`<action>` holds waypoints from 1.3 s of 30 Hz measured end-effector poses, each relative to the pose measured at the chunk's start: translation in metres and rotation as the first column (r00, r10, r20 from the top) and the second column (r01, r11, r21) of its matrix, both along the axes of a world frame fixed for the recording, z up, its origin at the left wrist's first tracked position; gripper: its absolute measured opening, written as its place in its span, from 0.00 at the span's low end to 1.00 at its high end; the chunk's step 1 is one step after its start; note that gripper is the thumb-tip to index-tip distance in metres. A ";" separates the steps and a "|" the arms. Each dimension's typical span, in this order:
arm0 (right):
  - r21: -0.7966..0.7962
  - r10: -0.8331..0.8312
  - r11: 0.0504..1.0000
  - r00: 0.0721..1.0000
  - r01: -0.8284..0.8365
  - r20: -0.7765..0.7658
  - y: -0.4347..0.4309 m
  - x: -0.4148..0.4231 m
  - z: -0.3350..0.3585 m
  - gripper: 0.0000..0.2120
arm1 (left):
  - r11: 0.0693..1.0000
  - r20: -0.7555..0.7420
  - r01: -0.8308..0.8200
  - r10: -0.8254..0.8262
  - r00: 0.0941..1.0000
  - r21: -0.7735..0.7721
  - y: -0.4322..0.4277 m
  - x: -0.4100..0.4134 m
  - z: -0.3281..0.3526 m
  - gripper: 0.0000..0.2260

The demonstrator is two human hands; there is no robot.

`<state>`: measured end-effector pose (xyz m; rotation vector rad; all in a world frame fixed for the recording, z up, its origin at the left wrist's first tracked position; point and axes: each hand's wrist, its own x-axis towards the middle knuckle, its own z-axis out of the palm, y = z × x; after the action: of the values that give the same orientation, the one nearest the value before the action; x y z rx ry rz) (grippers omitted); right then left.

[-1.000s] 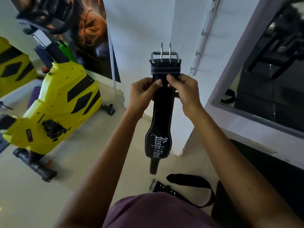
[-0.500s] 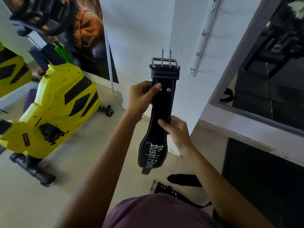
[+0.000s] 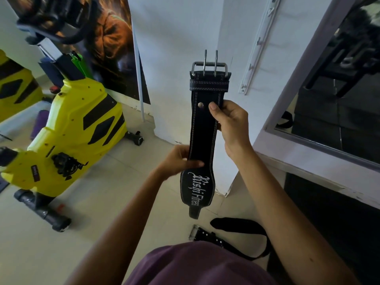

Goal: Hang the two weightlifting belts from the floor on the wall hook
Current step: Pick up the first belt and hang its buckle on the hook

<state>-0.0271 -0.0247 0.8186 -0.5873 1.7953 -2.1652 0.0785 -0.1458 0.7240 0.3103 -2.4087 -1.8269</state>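
**Black belt held upright in both hands, second belt on the floor**

Held upright at centre frame: a black leather weightlifting belt with white stitching (image 3: 205,128), its silver double-prong buckle (image 3: 209,67) uppermost, the wide lettered back section hanging low. Gripped near the top, just under the stitched keeper loop, by the right hand (image 3: 230,122), thumb pressed on the front face beside a round metal rivet, fingers wrapped behind the right edge. Gripped lower down, just above the white lettering, by the left hand (image 3: 181,159), thumb across the front, remaining fingers closed behind the left edge. Tapered tail end dangling free below the lettering, clear of the floor.

Lying on the pale tiled floor (image 3: 102,212) at lower centre: a second black weightlifting belt with a studded strap and silver buckle (image 3: 232,237), loosely curled, partly hidden by a purple shirt at the bottom edge.

Fixed to the white wall at upper right: a white rail of wall hooks (image 3: 257,48), running slantwise, nothing on its visible pegs. At left, a yellow and black exercise bike (image 3: 67,140); at far right, a framed mirror (image 3: 339,89).
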 end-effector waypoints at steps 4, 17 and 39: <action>0.017 0.018 1.000 1.000 -0.018 -0.013 0.005 0.002 -0.001 0.05 | 0.999 0.067 -0.028 0.029 0.997 -0.020 0.009 0.013 -0.037 0.12; 0.099 -0.052 0.994 0.999 0.052 -0.009 0.026 0.015 -0.026 0.07 | 0.912 -0.182 -0.118 0.203 0.962 0.392 0.008 -0.020 0.075 0.09; 0.074 -0.101 0.993 0.992 0.095 0.082 0.041 0.025 -0.047 0.19 | 0.967 -0.157 -0.153 0.186 0.970 0.203 0.032 -0.008 0.023 0.18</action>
<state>-0.0025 0.0159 0.7717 -0.3922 1.8820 -2.1456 0.0707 -0.1136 0.7468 0.3442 -2.0313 -1.9200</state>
